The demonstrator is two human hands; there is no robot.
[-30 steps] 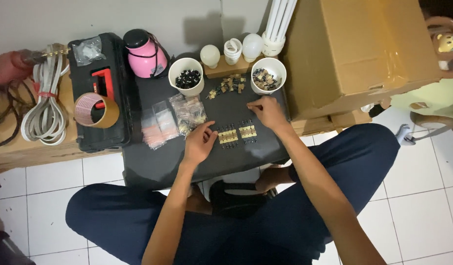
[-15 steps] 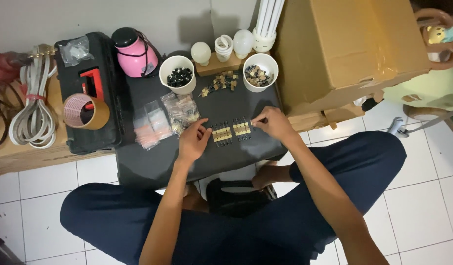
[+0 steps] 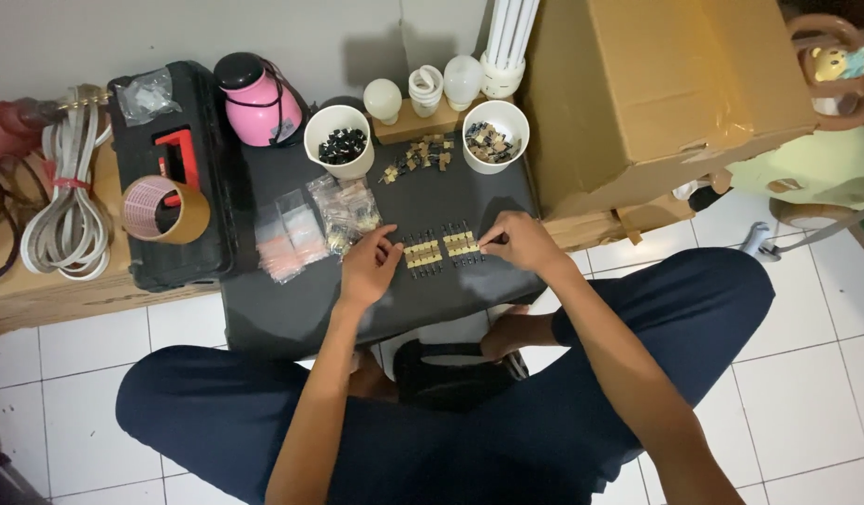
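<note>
Brass-coloured small parts (image 3: 441, 249) were laid in two neat rows on the dark bench (image 3: 291, 309), steadied by the left hand (image 3: 368, 266) with fingers loosely spread beside them, while an end piece was pinched by the right hand (image 3: 518, 241), seemingly for alignment.

Two cups (image 3: 338, 140) behind parts rows (image 3: 441, 251), toolbox (image 3: 170, 168) left, box (image 3: 656, 93) right

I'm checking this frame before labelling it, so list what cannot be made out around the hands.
- Head view: what the right hand pinches, hidden by its fingertips.
- Head view: the small brass parts are too small to identify.
- Head view: left hand grip, unclear whether it holds anything.
</note>
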